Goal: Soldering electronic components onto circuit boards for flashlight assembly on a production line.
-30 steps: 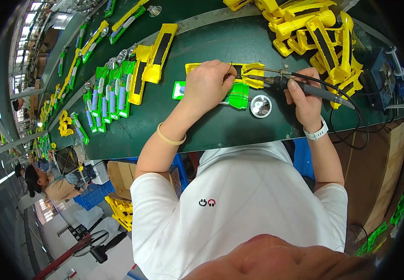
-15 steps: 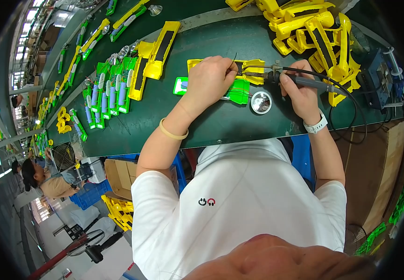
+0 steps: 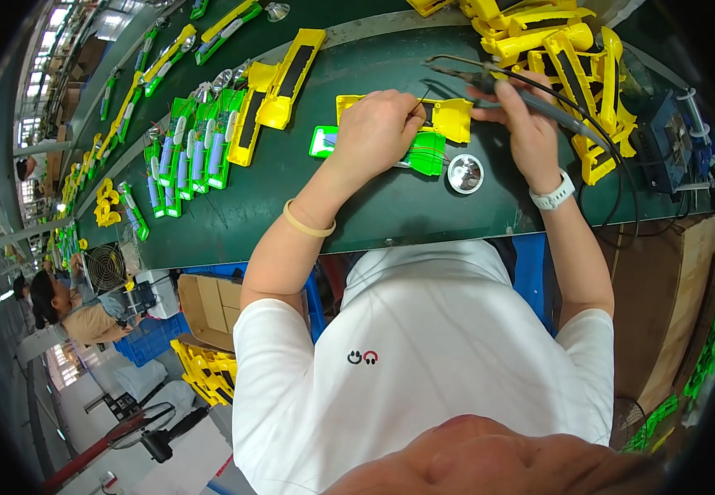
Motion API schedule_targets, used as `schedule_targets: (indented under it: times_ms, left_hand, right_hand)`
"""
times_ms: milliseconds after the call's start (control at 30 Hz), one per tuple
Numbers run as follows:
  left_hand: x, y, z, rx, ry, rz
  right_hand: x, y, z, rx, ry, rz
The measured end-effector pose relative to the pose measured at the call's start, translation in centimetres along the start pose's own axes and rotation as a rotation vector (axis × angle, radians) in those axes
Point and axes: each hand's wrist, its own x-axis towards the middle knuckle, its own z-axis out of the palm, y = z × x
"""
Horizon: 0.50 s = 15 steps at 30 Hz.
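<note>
My left hand (image 3: pixel 376 130) is closed in a pinch on a thin dark wire (image 3: pixel 422 99) over a yellow plastic casing half (image 3: pixel 455 120). Just below that casing lies a green casing half (image 3: pixel 428 157) with thin wires, partly covered by my left hand and wrist. A round silver reflector cup (image 3: pixel 465 174) sits beside its right end. My right hand (image 3: pixel 530 128) grips a soldering iron (image 3: pixel 484 81) with a black cable. Its metal tip points left, raised above and apart from the yellow casing.
Green casings with blue-purple cells (image 3: pixel 198 161) stand in a row at left, beside yellow casing halves (image 3: pixel 287 82). Yellow casings (image 3: pixel 572 70) are heaped at the far right. A blue soldering station (image 3: pixel 669 132) is at the right edge. A person (image 3: pixel 85 318) sits further left.
My right hand has lifted the soldering iron up and away from the yellow casing. My left hand stays pinched at nearly the same spot.
</note>
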Motion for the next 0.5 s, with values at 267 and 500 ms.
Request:
schedule_targets:
  times_ms: [267,500]
  left_hand:
    - [0.3,0.0,0.0,-0.039,-0.030,-0.046]
    - [0.7,0.3,0.3,-0.008,-0.036,-0.060]
  right_hand:
    - [-2.2,-0.5,-3.2,-0.199,0.011,-0.019]
    - [-1.7,0.2,-3.5,-0.195,-0.063,0.049]
